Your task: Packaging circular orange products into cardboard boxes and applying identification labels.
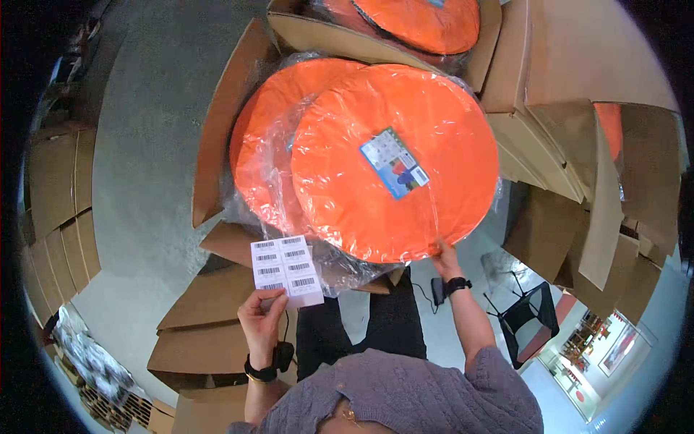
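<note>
A round, flat orange disc (347,173) in clear plastic wrap lies over an open cardboard box (220,130). On its middle sits a small blue and grey printed card (394,163). A second wrapped orange disc (256,137) lies partly beneath it, to the left. My right hand (446,259) grips the near right edge of the upper disc, fingers partly hidden by the rim. Between thumb and fingers, my left hand (263,316) pinches a white sheet of barcode labels (280,254), held just in front of the lower disc.
Another box (325,32) with a wrapped orange disc (434,22) stands beyond. Large cartons (578,58) rise at the right, and folded cardboard (210,311) lies near left. A black-framed chair or stand (531,322) is on the floor at right. Stacked boxes (61,195) line the far left.
</note>
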`<state>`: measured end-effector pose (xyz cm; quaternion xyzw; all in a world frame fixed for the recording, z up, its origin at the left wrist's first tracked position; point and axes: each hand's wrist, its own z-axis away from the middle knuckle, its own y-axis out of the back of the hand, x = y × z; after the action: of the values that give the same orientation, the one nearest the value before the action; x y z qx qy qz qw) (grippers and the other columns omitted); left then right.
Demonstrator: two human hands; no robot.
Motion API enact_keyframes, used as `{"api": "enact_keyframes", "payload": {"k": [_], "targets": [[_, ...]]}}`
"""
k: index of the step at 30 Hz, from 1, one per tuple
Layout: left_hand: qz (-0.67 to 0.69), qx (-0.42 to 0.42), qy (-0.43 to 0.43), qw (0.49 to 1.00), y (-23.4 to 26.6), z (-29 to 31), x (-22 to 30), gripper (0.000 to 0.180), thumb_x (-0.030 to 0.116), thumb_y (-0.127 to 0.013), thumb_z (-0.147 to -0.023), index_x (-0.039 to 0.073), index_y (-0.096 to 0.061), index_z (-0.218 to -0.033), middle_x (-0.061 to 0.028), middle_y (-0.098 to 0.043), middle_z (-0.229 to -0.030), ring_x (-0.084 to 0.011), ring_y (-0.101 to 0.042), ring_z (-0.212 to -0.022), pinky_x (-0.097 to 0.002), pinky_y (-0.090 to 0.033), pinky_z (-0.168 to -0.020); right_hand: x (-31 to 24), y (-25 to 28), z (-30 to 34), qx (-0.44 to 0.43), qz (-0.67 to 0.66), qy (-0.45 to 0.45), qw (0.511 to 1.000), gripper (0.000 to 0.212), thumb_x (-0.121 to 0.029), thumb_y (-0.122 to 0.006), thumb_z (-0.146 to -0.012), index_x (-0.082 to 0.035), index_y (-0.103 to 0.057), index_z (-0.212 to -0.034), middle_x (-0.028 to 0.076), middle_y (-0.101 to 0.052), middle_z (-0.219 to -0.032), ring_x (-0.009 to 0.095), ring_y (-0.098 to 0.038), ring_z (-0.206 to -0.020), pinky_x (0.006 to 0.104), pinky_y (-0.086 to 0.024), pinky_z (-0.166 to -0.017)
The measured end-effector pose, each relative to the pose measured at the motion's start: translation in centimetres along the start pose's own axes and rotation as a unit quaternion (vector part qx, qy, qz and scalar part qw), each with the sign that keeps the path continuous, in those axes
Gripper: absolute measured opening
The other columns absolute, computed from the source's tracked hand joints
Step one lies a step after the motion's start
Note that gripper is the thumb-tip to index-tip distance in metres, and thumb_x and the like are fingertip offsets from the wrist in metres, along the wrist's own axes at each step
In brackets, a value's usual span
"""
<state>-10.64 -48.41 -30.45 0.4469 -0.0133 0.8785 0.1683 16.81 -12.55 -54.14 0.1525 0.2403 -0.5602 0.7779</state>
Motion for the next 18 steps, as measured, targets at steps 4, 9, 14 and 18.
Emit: {"api": "enact_keyframes", "payload": {"k": [4, 9, 14, 18], "targets": [[0.015, 0.0, -0.021, 1.0, -0.7, -0.1, 0.8, 0.01, -0.003, -0.066, -0.081, -0.002, -0.065, -0.091, -0.0031, -0.066, -0.086, -0.0059, -0.057, -0.075, -0.0192, -0.045, -0.07, 0.9, -3.9, 2.3, 0.055, -0.004, 0.119, 0.991, 0.04, -0.005, -0.066, -0.082, -0.003, -0.052, -0.119, 0.007, -0.06, -0.111, 0.019, -0.06, -0.097, 0.0343, -0.049, -0.085], [-0.003, 0.077, -0.126, 0.989, 1.1, 1.1, 3.5, 0.005, 0.0, -0.063, -0.084, 0.0, -0.064, -0.089, -0.0026, -0.065, -0.086, -0.0061, -0.054, -0.076, -0.0188, -0.042, -0.068, -6.7, -12.3, 12.1, -0.029, -0.027, 0.255, 0.966, 0.042, -0.006, -0.064, -0.081, 0.002, -0.05, -0.119, 0.008, -0.058, -0.108, 0.016, -0.056, -0.096, 0.0308, -0.047, -0.084], [0.026, 0.109, -0.227, 0.967, 5.1, 2.6, 5.8, 0.011, 0.003, -0.062, -0.087, -0.002, -0.061, -0.096, -0.0061, -0.062, -0.096, -0.0088, -0.056, -0.086, -0.0221, -0.046, -0.077, -19.0, -22.8, 23.9, -0.197, -0.002, 0.438, 0.877, 0.027, -0.009, -0.061, -0.082, -0.003, -0.056, -0.108, 0.004, -0.059, -0.099, 0.014, -0.056, -0.094, 0.03, -0.045, -0.085], [0.053, 0.085, -0.294, 0.951, 4.9, 3.4, 8.9, 0.012, 0.003, -0.06, -0.088, -0.004, -0.061, -0.098, -0.0064, -0.062, -0.096, -0.0094, -0.056, -0.087, -0.0236, -0.046, -0.078, -26.4, -20.3, 33.1, -0.273, 0.081, 0.514, 0.809, 0.017, -0.018, -0.059, -0.086, -0.006, -0.061, -0.098, 0.003, -0.06, -0.1, 0.013, -0.057, -0.09, 0.028, -0.045, -0.083]]}}
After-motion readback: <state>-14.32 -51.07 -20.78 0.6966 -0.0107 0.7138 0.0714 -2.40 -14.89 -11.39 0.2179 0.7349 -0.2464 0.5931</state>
